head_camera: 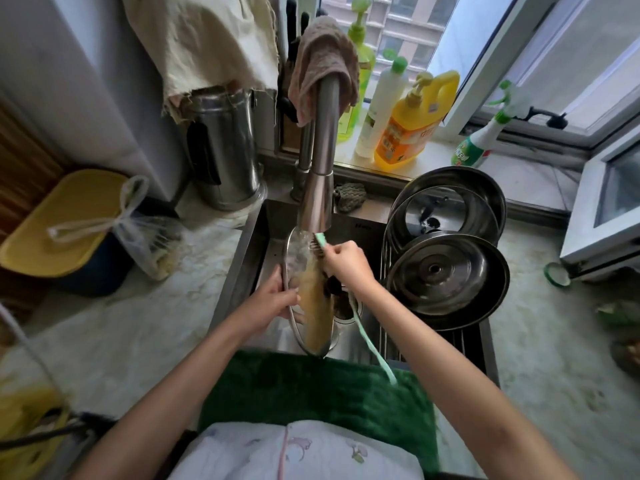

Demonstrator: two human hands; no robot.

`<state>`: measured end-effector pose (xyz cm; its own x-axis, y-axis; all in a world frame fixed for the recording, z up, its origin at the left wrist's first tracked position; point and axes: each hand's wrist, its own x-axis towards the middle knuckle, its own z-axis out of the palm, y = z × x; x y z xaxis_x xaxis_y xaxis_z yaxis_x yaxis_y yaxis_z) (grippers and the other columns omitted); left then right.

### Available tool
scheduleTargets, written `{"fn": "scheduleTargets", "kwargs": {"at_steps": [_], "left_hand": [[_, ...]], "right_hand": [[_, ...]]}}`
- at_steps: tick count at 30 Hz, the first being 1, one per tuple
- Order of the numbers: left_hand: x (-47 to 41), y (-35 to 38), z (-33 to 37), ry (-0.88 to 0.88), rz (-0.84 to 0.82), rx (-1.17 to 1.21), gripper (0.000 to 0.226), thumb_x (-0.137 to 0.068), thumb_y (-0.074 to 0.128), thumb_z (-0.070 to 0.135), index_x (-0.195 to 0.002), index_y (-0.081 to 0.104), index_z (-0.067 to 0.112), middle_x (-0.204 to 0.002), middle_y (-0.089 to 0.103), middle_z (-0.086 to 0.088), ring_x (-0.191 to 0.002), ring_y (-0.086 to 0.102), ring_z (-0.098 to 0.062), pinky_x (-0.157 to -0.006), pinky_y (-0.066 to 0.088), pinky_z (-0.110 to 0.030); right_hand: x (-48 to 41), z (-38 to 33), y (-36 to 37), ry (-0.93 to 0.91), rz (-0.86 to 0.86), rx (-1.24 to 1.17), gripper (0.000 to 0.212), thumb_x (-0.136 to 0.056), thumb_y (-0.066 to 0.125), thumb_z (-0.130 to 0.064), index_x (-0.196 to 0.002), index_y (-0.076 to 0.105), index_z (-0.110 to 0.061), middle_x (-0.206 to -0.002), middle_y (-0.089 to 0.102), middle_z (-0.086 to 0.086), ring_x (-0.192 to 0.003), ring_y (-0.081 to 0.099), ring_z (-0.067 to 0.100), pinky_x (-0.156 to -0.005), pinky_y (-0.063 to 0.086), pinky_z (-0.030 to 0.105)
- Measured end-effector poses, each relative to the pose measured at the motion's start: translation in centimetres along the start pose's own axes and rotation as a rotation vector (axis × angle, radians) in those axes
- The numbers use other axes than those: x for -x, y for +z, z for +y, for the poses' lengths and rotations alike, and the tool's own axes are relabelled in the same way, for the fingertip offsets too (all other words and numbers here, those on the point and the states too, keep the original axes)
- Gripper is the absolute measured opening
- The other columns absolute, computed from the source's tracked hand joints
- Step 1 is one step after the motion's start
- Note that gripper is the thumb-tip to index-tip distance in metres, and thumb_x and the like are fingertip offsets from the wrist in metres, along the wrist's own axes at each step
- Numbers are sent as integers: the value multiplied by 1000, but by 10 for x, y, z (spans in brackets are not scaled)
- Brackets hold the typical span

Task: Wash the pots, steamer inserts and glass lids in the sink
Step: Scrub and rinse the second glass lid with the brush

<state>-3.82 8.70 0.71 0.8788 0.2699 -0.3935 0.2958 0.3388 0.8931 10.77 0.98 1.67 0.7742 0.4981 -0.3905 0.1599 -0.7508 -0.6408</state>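
I hold a glass lid (313, 306) on edge over the sink (242, 268), under the faucet head (317, 199); water runs onto its top. My left hand (273, 299) grips the lid's metal rim on the left side. My right hand (344, 263) grips a green-handled brush (320, 240) whose bristles touch the upper part of the lid. The brush's long green handle (375, 351) trails down toward me. On the right, a rack over the sink holds a steel pot (485, 188), a glass lid (446, 213) and a steel lid or insert (446, 275), all leaning upright.
Detergent bottles (408, 129) and a spray bottle (481, 140) stand on the window sill. A steel canister (225, 150) stands left of the faucet, with a yellow-lidded bin (65, 216) and a plastic bag (152, 240) beside it. A green mat (311, 386) covers the counter's front edge.
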Motion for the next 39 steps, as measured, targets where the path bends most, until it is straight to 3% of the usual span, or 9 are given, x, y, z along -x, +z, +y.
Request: {"fn": "scheduleTargets", "kwargs": {"at_steps": [2, 7, 11, 16, 21, 26, 29, 32, 39], "left_hand": [[0, 2, 1, 2, -13, -39, 37, -84, 54, 1, -107, 44, 28, -111, 49, -17, -95, 55, -29, -64, 58, -35], [2, -3, 8, 36, 38, 65, 35, -91, 50, -3, -111, 47, 26, -97, 68, 4, -87, 68, -16, -67, 58, -42], [6, -1, 11, 53, 55, 13, 45, -90, 42, -13, -109, 45, 28, -101, 60, 1, -83, 61, -18, -60, 59, -36], [8, -11, 13, 74, 79, 154, 37, -87, 45, -13, -100, 47, 22, -87, 68, 5, -84, 64, -20, -57, 58, -37], [13, -7, 11, 72, 62, 227, 33, -70, 53, -1, -94, 45, 20, -93, 58, -5, -68, 64, -14, -49, 56, -30], [13, -12, 8, 61, 107, 221, 43, -66, 51, 1, -106, 47, 17, -88, 59, -2, -69, 63, -14, -51, 56, -34], [15, -12, 10, 84, 97, 212, 33, -65, 51, 1, -91, 44, 20, -78, 53, 4, -60, 61, -9, -51, 57, -32], [19, -14, 15, 102, 65, 203, 31, -66, 51, 1, -89, 42, 18, -70, 58, 9, -57, 62, -11, -50, 57, -32], [21, -19, 21, 119, 78, 122, 29, -66, 52, 4, -90, 42, 16, -80, 50, 1, -67, 57, -12, -53, 57, -30]], "right_hand": [[-8, -2, -1, 55, 37, -7, 36, -88, 47, -28, -56, 48, -13, -65, 54, 9, -70, 58, 29, -62, 43, 32], [19, -16, 6, -79, -49, 9, 41, -92, 45, -33, -61, 55, -8, -61, 56, 7, -60, 57, 26, -56, 45, 33], [-19, -18, -5, 71, -18, 29, 27, -84, 50, -31, -70, 53, -8, -72, 56, 9, -70, 58, 27, -60, 40, 29], [19, -31, 0, -154, -60, -30, 39, -91, 48, -31, -54, 49, -19, -57, 51, 1, -53, 48, 19, -51, 34, 26], [-13, -21, -4, 28, -28, 98, 22, -83, 48, -26, -69, 54, -9, -70, 58, 6, -73, 60, 29, -56, 38, 28], [19, -30, 6, -145, -73, 105, 31, -88, 46, -33, -65, 54, -15, -72, 62, 7, -64, 59, 28, -57, 43, 30], [-3, -22, -5, -22, -73, 157, 33, -86, 46, -32, -68, 61, -9, -70, 65, 9, -66, 63, 29, -63, 45, 30], [-10, -12, -12, 22, -96, 146, 37, -85, 49, -25, -52, 46, -11, -49, 51, 3, -49, 53, 23, -55, 43, 29], [-4, -18, -21, 44, -119, 156, 28, -85, 47, -20, -60, 51, -6, -57, 55, 6, -52, 52, 22, -53, 41, 27]]}}
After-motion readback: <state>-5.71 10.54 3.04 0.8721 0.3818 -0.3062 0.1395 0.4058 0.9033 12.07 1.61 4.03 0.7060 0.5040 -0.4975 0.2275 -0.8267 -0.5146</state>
